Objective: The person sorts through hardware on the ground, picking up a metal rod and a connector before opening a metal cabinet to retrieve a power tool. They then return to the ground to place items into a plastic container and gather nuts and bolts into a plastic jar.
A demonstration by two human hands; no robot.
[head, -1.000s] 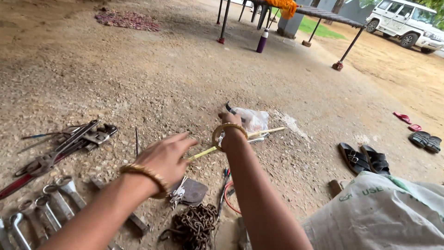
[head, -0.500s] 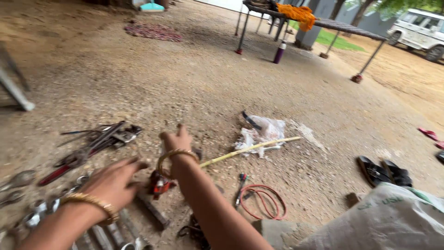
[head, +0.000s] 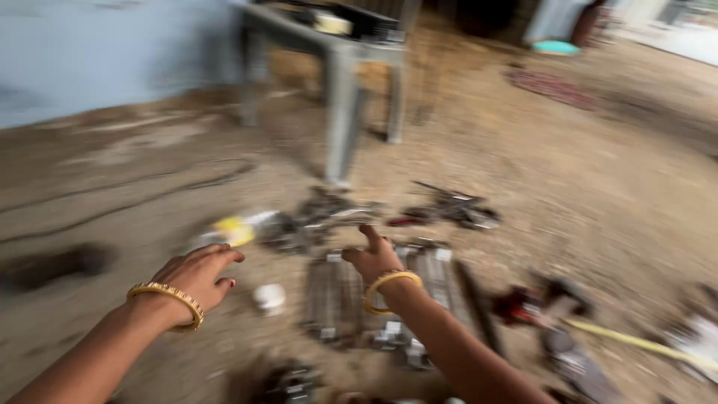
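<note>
Both hands out over a blurry spread of tools on dirt ground.

Head view, heavy blur: left hand with a gold bangle, fingers spread, holds nothing. Right hand is loosely open above the rows of grey metal wrenches at lower centre. Small white round cap sits between the hands, yellow-and-white package just above. Grey metal table at upper centre, sandy dirt floor.

Both forearms bare, no sleeves. Left hand w/ ribbed gold bangle at wrist, dark red polish on a nail. Right hand w/ plain gold bangle.
</note>
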